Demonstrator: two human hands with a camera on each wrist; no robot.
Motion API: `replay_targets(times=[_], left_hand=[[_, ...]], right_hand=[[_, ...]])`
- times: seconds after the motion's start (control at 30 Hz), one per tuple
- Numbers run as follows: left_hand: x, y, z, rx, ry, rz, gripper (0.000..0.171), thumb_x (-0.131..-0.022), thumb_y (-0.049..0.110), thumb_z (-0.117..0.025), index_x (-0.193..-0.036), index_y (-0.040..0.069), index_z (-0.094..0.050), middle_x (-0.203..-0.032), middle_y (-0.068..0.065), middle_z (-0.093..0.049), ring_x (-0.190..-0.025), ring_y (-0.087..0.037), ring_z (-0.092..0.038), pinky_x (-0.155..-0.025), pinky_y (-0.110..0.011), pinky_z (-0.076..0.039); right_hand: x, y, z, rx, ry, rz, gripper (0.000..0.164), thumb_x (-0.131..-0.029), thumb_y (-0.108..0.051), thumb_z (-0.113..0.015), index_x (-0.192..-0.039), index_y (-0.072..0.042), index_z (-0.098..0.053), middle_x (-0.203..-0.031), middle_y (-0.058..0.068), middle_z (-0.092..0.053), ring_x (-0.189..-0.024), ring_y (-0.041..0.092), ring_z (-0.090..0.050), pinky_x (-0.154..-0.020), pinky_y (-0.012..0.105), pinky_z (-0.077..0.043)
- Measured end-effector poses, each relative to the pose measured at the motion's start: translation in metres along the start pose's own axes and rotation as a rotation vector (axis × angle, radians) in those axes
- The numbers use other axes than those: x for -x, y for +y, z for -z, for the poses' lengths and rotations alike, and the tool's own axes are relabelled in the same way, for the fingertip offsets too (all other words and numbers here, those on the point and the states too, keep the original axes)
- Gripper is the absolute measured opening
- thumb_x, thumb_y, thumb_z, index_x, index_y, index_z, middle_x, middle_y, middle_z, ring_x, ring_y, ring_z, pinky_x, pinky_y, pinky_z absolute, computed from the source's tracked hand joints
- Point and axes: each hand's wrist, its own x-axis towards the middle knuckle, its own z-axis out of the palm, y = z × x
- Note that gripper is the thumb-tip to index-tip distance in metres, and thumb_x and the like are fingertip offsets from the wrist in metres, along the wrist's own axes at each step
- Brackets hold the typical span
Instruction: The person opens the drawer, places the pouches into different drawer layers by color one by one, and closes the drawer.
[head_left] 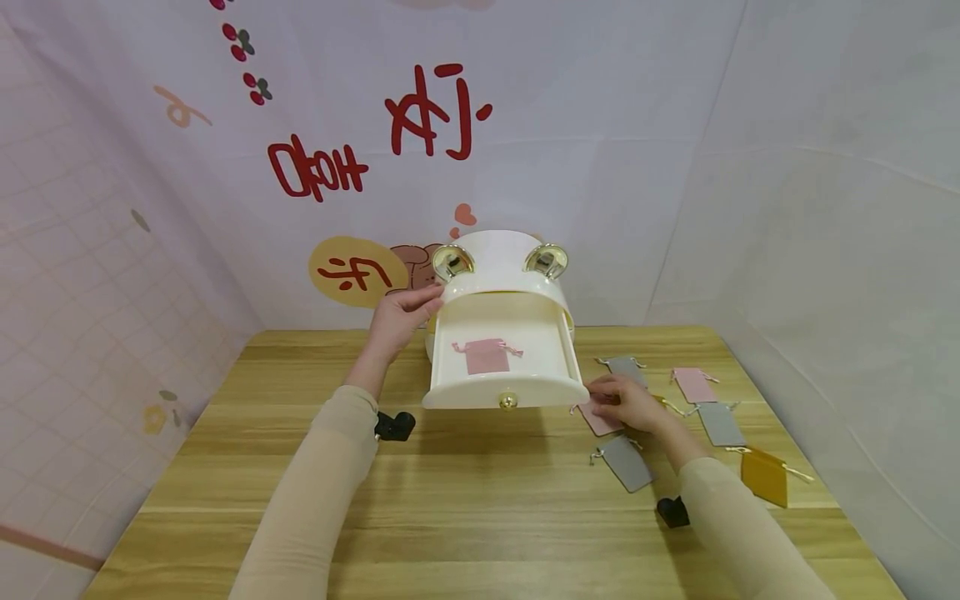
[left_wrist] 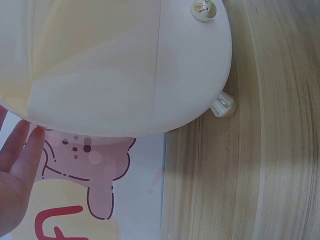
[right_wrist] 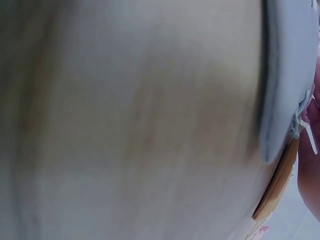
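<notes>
Small staged booth, apparently: wood-grain table (head_left: 465, 517), pale creased sheets (head_left: 600, 183) on three sides, printed red characters (head_left: 463, 125), cartoon bear (left_wrist: 110, 162).

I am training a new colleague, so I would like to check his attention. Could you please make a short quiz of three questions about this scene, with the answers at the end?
1. Multiple choice: which colour is the pouch inside the open drawer?
A) grey
B) pink
C) yellow

2. True or false: the left hand is at the side of the white box, not on the gold knob.

3. Short answer: which hand is at a pink pouch on the table?

Key:
1. B
2. True
3. The right hand
</notes>
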Motion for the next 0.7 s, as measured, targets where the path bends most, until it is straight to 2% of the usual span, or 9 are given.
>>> replay_targets(times=[0.13, 0.33, 0.7], left_hand=[[0.0000, -0.0003, -0.0006, -0.004, 0.002, 0.006, 0.032, -0.094, 0.021, -0.071, -0.124, 0.009, -0.071, -0.136, -0.005, -0.061, -0.130, -0.014, -0.051, -0.102, -0.033, -0.048], [0.0000, -0.0005, -0.0006, -0.018, 0.010, 0.016, 0.032, -0.094, 0.022, -0.071, -0.124, 0.010, -0.071, -0.136, -0.004, -0.060, -0.130, -0.014, -0.051, -0.102, -0.033, -0.048], [-0.0009, -0.0018, -0.0008, -0.017, 0.009, 0.011, 0.032, -0.094, 0.022, -0.072, -0.123, 0.009, -0.071, -0.136, -0.005, -0.060, -0.130, -0.014, -0.051, -0.103, -0.033, -0.047]], right_hand=[[0.0007, 0.0002, -0.0010, 0.003, -0.001, -0.012, 0.032, -0.089, -0.005, -0.073, -0.120, 0.004, -0.070, -0.121, 0.020, -0.062, -0.114, 0.042, -0.055, -0.095, 0.056, -0.047], [-0.0003, 0.0017, -0.0032, 0.027, 0.000, -0.018, 0.030, -0.089, -0.003, -0.074, -0.118, 0.003, -0.071, -0.120, 0.017, -0.062, -0.111, 0.038, -0.056, -0.093, 0.052, -0.049], [-0.0008, 0.0035, -0.0040, 0.054, 0.001, 0.024, 0.027, -0.088, -0.004, -0.075, -0.114, 0.003, -0.072, -0.114, 0.014, -0.062, -0.106, 0.035, -0.055, -0.090, 0.053, -0.048]])
